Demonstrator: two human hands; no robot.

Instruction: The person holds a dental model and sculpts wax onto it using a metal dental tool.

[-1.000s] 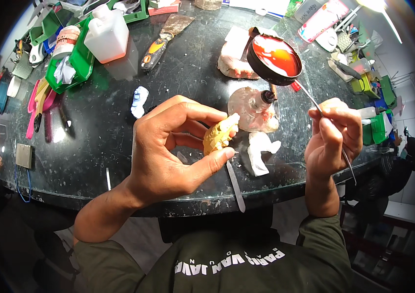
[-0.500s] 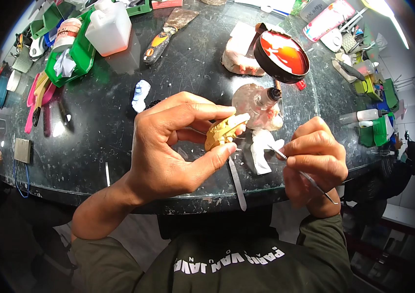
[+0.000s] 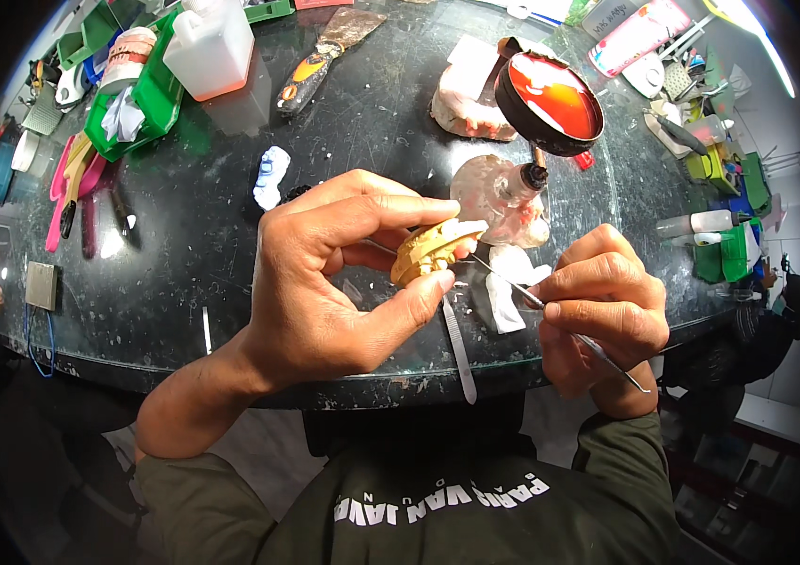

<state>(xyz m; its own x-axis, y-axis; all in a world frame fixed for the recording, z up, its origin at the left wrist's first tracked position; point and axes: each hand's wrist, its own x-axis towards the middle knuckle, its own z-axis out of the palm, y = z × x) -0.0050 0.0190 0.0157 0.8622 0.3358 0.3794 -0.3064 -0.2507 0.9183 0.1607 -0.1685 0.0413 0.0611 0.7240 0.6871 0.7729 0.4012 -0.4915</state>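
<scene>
Between the thumb and fingers of my left hand [image 3: 329,282] is a yellow plaster dental model [image 3: 426,252], with white and pink material along its right edge. My right hand [image 3: 607,306] pinches a thin metal dental carving tool [image 3: 522,290]. The tool's fine tip is at or close by the model's right edge; I cannot tell whether it touches. Its hooked other end sticks out below my right hand. Behind the model stands a glass spirit burner [image 3: 489,193]. A round pan of melted red wax [image 3: 555,94] sits above it.
White crumpled tissue [image 3: 505,297] and a metal blade-like tool [image 3: 459,348] lie by my hands. Farther off are a plaster block [image 3: 470,94], a scraper [image 3: 310,75], a blue-white moulded piece [image 3: 271,177], a plastic jug [image 3: 210,52] and a green bin [image 3: 150,94].
The carving tool's tip has swung left to the dental model's right edge. The model has tilted slightly in my left hand.
</scene>
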